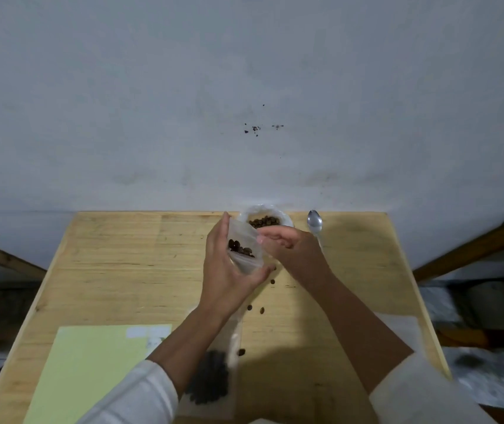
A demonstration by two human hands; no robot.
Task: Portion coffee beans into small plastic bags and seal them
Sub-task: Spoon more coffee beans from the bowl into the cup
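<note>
My left hand [227, 270] holds a small clear plastic bag [246, 246] above the wooden table [122, 270]; a few dark coffee beans lie inside the bag. My right hand [287, 244] is beside the bag's right edge, fingers curled and pointing left at it, and I cannot tell whether they pinch anything. Behind both hands, at the table's far edge, stands a white bowl [284, 218] of coffee beans. Several loose beans [262, 310] lie on the table below the hands.
A metal spoon [315, 223] lies right of the bowl. A larger plastic bag of beans [210, 377] rests near the front under my left forearm. A pale green sheet [91, 368] covers the front left. Wooden furniture flanks both sides.
</note>
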